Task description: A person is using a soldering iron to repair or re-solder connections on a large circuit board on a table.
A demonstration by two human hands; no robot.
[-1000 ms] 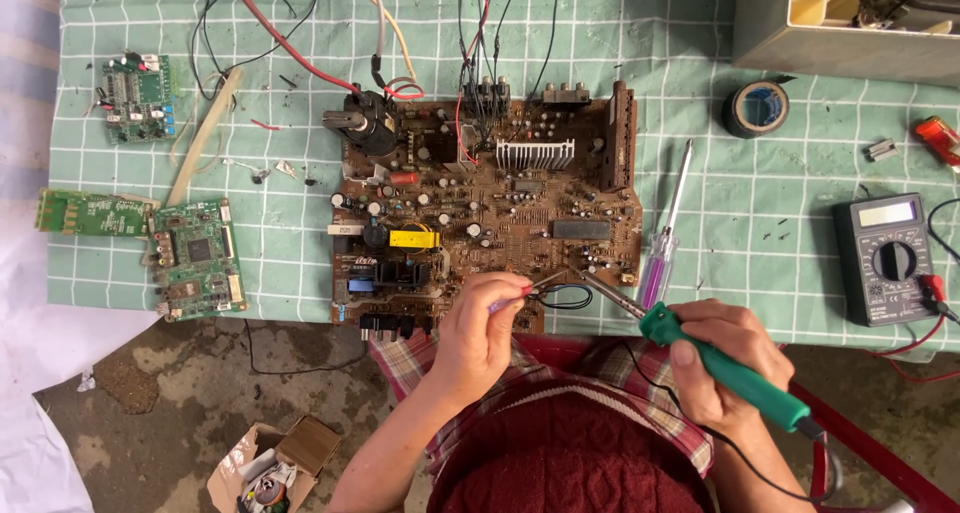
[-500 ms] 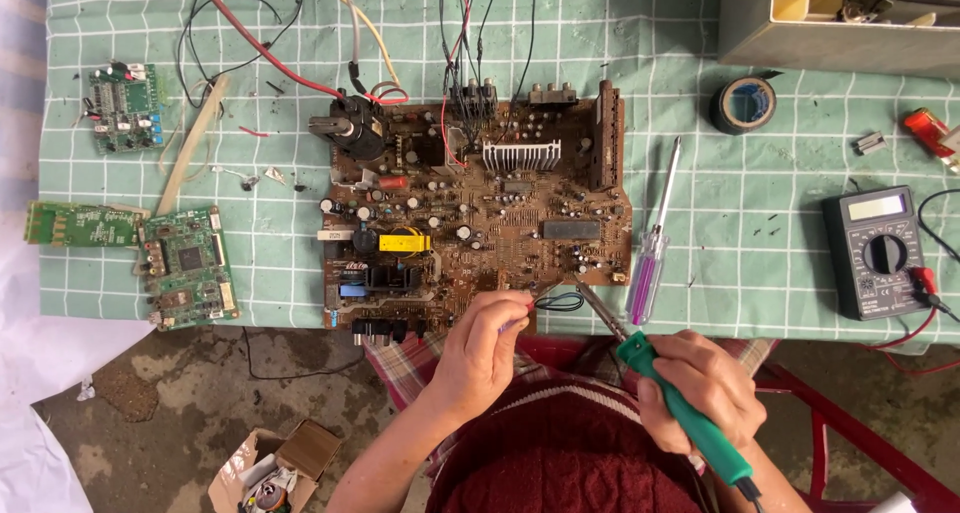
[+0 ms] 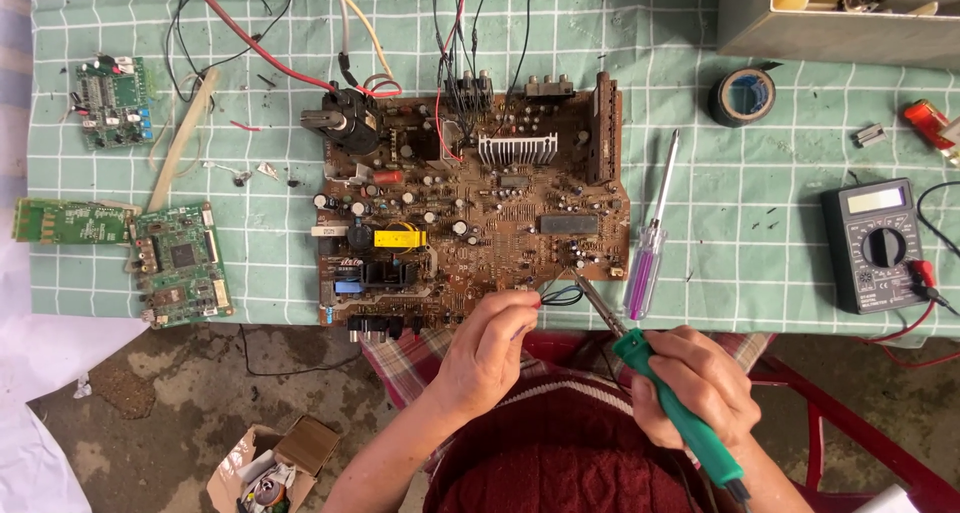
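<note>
Left hand [image 3: 487, 351] pinches wire [image 3: 560, 295]; right hand [image 3: 700, 383] grips soldering iron [image 3: 668, 398].

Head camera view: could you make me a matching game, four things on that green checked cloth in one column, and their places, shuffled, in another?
Things
1. multimeter
2. roll of black tape
3. purple-handled screwdriver
4. green soldering iron

Places
A. held in the right hand, tip at the near edge of the big brown circuit board
B. lying just right of the big brown circuit board
C. far right of the cloth, red lead plugged in
D. below the grey box at the top

Pairs: 1-C, 2-D, 3-B, 4-A
</note>
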